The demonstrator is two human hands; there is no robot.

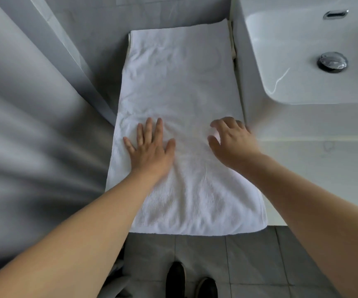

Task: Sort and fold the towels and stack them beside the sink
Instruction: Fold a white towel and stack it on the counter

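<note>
Currently smoothing step | towel (180, 100) lies flat on counter (315, 160) left of sink (302, 61), front edge overhanging | left hand (150, 147) pressed flat, holding nothing | right hand (231, 140) loosely curled, blurred, seemingly empty | next, by judgement: grip an end and fold.

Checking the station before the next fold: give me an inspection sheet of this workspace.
Surface: pale counter beside the sink, mostly covered on the left.
Job's things: white towel spread flat lengthwise, near end overhanging the counter edge; another fabric edge shows beneath its far right side.
Clutter: nothing seen.
Hands: left hand pressed flat on the towel; right hand over it, fingers loosely curled, contact unclear.
Cables: nothing seen.
Surroundings: grey curtain left, tiled floor, dark shoes.
</note>
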